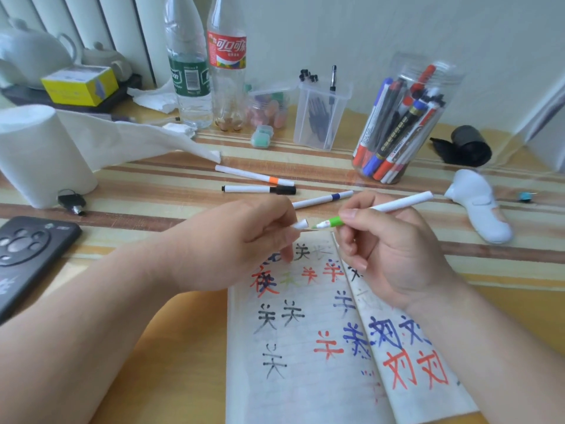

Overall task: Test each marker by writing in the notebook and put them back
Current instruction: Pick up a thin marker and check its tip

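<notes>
My right hand (388, 249) grips a white marker with a green collar (379, 208), its tip pointing left. My left hand (241, 243) pinches the marker's white cap (301, 224), a short gap from the tip. Both hover over the top edge of the open notebook (305, 377), whose pages carry characters in black, red, blue and green. Three more white markers lie on the table behind my hands: one with an orange band (253, 175), one with a black cap (258, 189), one with a blue band (322, 199).
A clear jar (400, 123) full of markers stands at the back right, a clear pen box (319, 114) beside it. Two plastic bottles (208, 65), a paper roll (39, 154), a phone (27, 255), keys (72, 201) and a white device (480, 203) crowd the striped table.
</notes>
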### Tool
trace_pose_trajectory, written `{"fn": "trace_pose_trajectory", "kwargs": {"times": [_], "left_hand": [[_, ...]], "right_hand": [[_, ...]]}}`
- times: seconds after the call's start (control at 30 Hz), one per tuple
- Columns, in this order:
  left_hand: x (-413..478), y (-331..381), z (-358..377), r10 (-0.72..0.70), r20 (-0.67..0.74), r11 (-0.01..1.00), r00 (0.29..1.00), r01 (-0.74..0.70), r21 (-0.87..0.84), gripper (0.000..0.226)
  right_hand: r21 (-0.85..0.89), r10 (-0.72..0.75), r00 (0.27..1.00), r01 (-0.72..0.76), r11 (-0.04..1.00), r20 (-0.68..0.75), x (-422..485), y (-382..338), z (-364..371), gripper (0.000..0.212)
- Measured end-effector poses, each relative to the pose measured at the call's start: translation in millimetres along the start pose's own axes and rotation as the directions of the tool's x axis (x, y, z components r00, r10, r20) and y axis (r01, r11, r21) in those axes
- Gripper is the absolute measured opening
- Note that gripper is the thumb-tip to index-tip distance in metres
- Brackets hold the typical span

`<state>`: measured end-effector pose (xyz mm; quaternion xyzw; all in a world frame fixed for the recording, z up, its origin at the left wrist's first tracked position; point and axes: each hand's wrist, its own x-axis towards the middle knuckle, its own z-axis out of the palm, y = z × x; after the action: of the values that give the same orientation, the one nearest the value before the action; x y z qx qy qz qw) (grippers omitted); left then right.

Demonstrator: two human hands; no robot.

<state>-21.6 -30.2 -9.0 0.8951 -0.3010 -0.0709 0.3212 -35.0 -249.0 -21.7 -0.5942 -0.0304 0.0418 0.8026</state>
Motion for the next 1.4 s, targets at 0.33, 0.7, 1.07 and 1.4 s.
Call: {"fn": "trace_pose_trajectory", "kwargs": {"times": [0.33, 0.7, 1.07, 1.4], "left_hand": [[-0.5, -0.1, 1.7, 0.027, 0.019, 1.0, 0.999, -0.027, 0.003, 0.011], [1.3, -6.1, 5.6, 0.069, -0.017, 0.997, 0.997, -0.069, 0.024, 0.019], [2.7, 1.7, 14.7, 0.172, -0.31, 0.985, 0.935, -0.159, 0.069, 0.027], [4.2, 1.3, 18.0, 0.122, -0.275, 0.991, 0.954, -0.102, 0.086, 0.034]], "right_hand": [[-0.015, -0.022, 0.999, 0.023, 1.0, 0.03, -1.5, 0.9, 1.4, 0.007], [-0.123, -0.038, 0.994, 0.05, 0.991, 0.098, -3.3, 0.7, -1.8, 0.008], [-0.241, -0.048, 0.996, 0.064, 0.968, 0.072, -7.4, -1.8, 6.6, 0.016], [-0.222, -0.133, 0.99, 0.121, 0.968, -0.037, -8.5, 3.6, 8.7, 0.017]]}}
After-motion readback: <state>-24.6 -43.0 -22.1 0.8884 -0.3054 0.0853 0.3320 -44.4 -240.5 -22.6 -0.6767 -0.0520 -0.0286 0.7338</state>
